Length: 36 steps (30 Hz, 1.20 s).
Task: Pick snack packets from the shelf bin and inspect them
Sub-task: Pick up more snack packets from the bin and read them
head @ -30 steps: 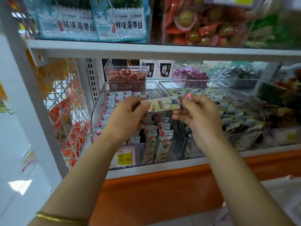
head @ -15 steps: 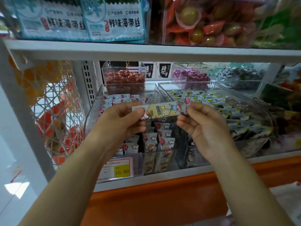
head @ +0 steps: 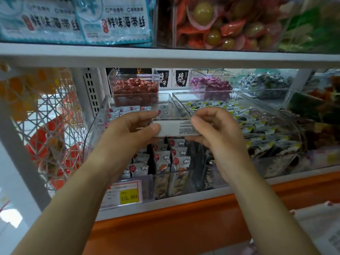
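Snack packet (head: 176,128) at frame centre, pinched at each end in the grip of left hand (head: 128,133) and right hand (head: 217,133), above clear bin (head: 95,129) of balloon-print packets (head: 163,159), upper shelf edge (head: 165,57) just overhead

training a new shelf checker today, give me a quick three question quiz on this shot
1. True or false: only one hand holds the snack packet.
2. Which side of the packet faces the camera? A) colourful cartoon front B) white side with small print C) clear window
3. Fill in: the yellow price tag reads ____.
Key: 1 false, the left hand and right hand each pinch an end; 2 B; 3 15.80.
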### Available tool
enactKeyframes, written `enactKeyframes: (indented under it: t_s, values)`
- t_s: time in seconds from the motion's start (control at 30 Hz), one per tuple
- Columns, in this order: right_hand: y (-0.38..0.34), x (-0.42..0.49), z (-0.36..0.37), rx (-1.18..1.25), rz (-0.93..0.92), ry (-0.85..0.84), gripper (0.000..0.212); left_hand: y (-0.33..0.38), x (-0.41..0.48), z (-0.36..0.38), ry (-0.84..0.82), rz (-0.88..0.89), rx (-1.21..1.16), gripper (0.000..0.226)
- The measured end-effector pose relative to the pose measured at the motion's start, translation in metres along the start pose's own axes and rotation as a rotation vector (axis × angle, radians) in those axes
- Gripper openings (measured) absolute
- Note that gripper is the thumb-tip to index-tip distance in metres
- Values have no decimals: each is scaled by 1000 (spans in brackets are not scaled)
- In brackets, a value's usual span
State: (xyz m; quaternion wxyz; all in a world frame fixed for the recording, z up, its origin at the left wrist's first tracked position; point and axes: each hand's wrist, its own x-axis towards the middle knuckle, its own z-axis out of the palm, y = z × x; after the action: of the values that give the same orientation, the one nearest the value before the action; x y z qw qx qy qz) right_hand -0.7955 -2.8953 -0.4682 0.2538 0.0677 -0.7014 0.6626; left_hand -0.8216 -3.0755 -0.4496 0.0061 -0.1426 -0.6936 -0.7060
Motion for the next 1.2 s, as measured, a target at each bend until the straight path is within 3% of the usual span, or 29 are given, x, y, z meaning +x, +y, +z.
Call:
enactKeyframes:
  t_s: [0.2, 0.33, 0.57, 0.83, 0.93, 1.07, 1.2]
  values:
    - [-8, -1, 0, -91, -69, 120, 7, 9, -8, 4, -50, 74, 170, 27]
    - [-10, -1, -1, -199, -141, 175, 21, 10, -10, 9, -105, 73, 164, 24]
    - [-10, -3, 1, -261, -192, 109, 21, 7, -7, 8, -63, 30, 89, 6]
    - [-9, -5, 1, -221, -146, 18, 17, 7, -5, -1, -20, 2, 31, 18]
    - [-7, -5, 4, -224, -151, 63, 15, 6, -4, 0, -1, 27, 32, 20]
    - [-6, -5, 8, -326, -214, 181, 15, 4, -7, 4, -112, 120, 237, 28]
    - [-4, -3, 5, -276, -138, 212, 29, -3, -5, 8, -96, 230, 414, 32]
